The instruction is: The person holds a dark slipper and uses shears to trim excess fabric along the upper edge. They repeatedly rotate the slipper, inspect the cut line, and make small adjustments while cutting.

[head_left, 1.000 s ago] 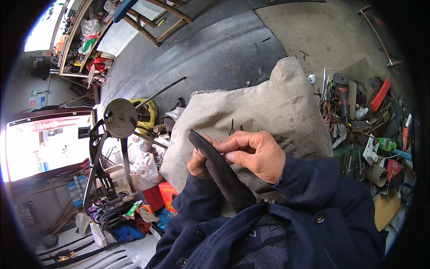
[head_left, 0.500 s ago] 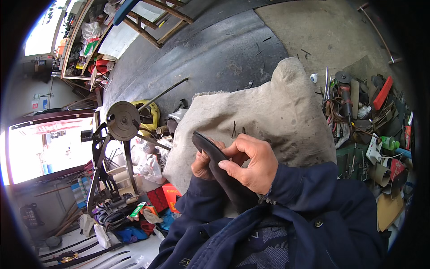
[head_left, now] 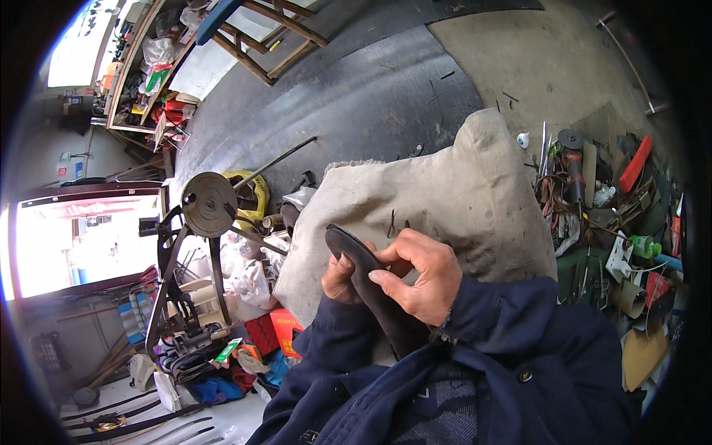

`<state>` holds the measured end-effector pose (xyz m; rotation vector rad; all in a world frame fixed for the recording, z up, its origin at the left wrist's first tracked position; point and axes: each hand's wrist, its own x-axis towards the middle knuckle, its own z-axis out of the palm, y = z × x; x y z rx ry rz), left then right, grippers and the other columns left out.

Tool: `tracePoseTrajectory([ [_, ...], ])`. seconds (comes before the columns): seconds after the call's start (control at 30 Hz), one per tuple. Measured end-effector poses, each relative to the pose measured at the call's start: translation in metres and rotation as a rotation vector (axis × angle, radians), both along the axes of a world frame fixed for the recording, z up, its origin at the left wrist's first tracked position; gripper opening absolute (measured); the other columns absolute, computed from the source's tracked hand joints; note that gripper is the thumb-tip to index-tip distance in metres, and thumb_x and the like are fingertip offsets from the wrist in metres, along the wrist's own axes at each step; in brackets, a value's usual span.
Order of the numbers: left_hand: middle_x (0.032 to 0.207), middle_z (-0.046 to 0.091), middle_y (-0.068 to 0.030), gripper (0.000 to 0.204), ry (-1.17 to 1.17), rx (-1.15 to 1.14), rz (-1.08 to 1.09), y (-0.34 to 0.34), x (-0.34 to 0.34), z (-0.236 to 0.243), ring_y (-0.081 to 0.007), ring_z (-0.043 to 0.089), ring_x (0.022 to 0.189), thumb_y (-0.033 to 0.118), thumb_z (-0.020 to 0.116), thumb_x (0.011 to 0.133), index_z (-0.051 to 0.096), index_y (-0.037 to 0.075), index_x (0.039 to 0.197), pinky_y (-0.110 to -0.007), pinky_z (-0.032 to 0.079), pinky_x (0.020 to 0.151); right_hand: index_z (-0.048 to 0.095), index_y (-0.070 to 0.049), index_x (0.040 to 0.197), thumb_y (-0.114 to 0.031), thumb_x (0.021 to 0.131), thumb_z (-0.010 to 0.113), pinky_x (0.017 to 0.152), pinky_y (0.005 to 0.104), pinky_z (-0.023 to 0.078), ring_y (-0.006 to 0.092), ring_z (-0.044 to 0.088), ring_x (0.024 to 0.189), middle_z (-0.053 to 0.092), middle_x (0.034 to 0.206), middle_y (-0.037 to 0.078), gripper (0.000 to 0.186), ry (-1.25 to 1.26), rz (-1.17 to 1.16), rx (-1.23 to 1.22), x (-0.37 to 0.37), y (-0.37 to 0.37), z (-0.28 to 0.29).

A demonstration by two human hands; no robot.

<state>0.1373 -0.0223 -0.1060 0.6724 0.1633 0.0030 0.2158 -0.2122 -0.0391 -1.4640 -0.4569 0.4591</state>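
A long black shoe [head_left: 382,315] with a dull, suede-like surface is tilted up in front of my chest, its rounded toe pointing away to the left. Behind its far side, my left hand [head_left: 340,279] grips it near the toe; most of those fingers are hidden. My right hand [head_left: 420,273] closes over the near right edge, thumb and bent fingers pinching the rim. Whether something small sits in that pinch cannot be made out. Under both hands a stained beige canvas cloth [head_left: 475,200] covers my lap, with a few thin dark scraps [head_left: 391,222] on it.
On the left stands a black iron hand machine with a round wheel [head_left: 210,203]. Bags, boxes and a red carton [head_left: 285,331] crowd its base. At right lie an angle grinder [head_left: 573,167], a green bottle [head_left: 645,246] and piled tools. A wooden stool [head_left: 256,44] stands ahead.
The whole view has shifted slightly, with the scene a little lower and to the right. Both hands keep their hold on the shoe, and the right fingers have moved only slightly.
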Motion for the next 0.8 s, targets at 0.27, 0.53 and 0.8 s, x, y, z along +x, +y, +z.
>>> tracePoseTrajectory([
  [0.27, 0.107, 0.074, -0.0202, 0.036, 0.045, -0.044, -0.009, -0.014, 0.005, 0.024, -0.0302, 0.072, 0.095, 0.027, 0.071, 0.095, 0.068, -0.005, 0.113, -0.042, 0.058, 0.085, 0.072, -0.001, 0.105, -0.019, 0.089, 0.077, 0.070, 0.0337, 0.054, 0.0251, 0.067, 0.077, 0.063, 0.091, 0.011, 0.025, -0.050, -0.005, -0.008, 0.006, 0.000, 0.007],
  [0.53, 0.109, 0.072, -0.0257, 0.048, 0.062, 0.092, -0.003, -0.017, 0.010, 0.033, -0.0321, 0.072, 0.096, 0.030, 0.075, 0.092, 0.066, -0.011, 0.115, -0.044, 0.058, 0.088, 0.072, -0.002, 0.106, -0.017, 0.089, 0.075, 0.069, 0.0356, 0.054, 0.0263, 0.068, 0.078, 0.064, 0.093, 0.012, 0.023, -0.156, -0.001, -0.037, 0.009, -0.001, 0.004],
  [0.8, 0.108, 0.073, -0.0161, 0.040, 0.050, 0.353, 0.037, -0.036, 0.017, 0.083, -0.0237, 0.070, 0.097, 0.017, 0.081, 0.085, 0.065, -0.005, 0.115, -0.036, 0.055, 0.092, 0.070, 0.000, 0.113, -0.010, 0.088, 0.074, 0.074, 0.0289, 0.051, 0.0171, 0.063, 0.081, 0.065, 0.099, 0.009, 0.027, -0.169, 0.054, 0.199, 0.030, -0.019, 0.033],
])
